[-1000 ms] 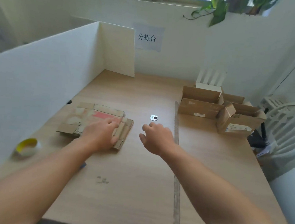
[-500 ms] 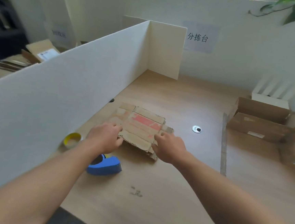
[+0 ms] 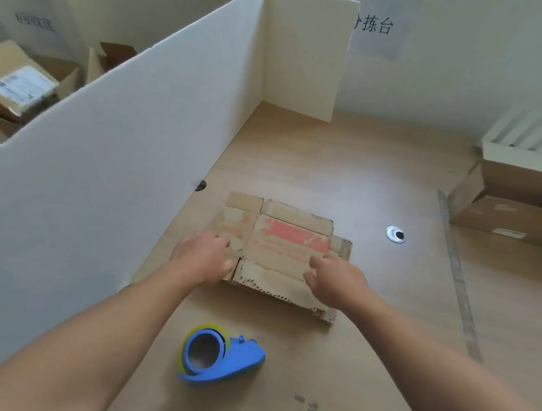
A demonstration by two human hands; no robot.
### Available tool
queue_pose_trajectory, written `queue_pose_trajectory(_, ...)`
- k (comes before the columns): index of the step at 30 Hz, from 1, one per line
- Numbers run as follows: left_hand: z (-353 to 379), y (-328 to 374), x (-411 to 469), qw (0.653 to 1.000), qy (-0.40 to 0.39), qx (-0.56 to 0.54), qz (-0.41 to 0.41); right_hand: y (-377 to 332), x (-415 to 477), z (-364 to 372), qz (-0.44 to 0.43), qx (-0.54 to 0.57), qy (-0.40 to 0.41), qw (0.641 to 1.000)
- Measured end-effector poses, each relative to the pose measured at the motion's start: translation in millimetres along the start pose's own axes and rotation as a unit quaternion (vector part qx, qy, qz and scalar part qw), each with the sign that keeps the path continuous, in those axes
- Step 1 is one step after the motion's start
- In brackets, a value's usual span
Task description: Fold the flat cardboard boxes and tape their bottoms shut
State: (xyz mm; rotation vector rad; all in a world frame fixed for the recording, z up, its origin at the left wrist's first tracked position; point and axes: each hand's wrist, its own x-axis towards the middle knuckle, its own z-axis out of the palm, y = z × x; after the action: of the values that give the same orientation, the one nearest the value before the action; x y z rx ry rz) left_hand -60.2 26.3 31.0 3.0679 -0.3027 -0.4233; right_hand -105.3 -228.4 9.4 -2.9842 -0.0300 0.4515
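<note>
A stack of flat cardboard boxes (image 3: 288,239), brown with a red print on top, lies on the wooden table (image 3: 348,166) beside the white divider. My left hand (image 3: 202,258) grips the stack's near left edge with curled fingers. My right hand (image 3: 333,281) holds the near right part of the top box, fingers bent over it. A blue tape dispenser (image 3: 220,356) with a yellowish roll sits on the table just in front of the stack, between my forearms.
A tall white divider (image 3: 121,146) walls off the table's left side. Folded open cardboard boxes (image 3: 508,206) stand at the right edge. A round metal grommet (image 3: 395,234) and a strip of tape (image 3: 459,281) mark the tabletop. More boxes (image 3: 18,85) lie beyond the divider.
My view has swung left and closer to the stack. My right hand came over from the bare table onto the stack, and both hands now hold its near edge.
</note>
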Motion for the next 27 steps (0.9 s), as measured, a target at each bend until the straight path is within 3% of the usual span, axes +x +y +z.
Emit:
queue_pose_trajectory(6, 25, -32, 63, 0.999, -0.034, -0.029, -0.013, -6, 36, 25, 0.167, 0.139, -0.020, 0.976)
queue_pose_trajectory(13, 48, -37, 86, 0.965, -0.068, -0.244, -0.071, -15, 55, 53, 0.284, 0.313, 0.051, 0.905)
queue_pose_trajectory(18, 47, -32, 81, 0.954, -0.068, -0.283, -0.071, -9, 52, 59, 0.320, 0.480, 0.097, 0.811)
queue_pose_trajectory(23, 40, -21, 67, 0.939, -0.085, -0.331, -0.042, 12, 33, 73, 0.341, 0.569, 0.128, 0.737)
queue_pose_trajectory(27, 35, -2, 48, 0.935, -0.090, -0.344, -0.012, 24, 13, 68, 0.307, 0.647, 0.163, 0.679)
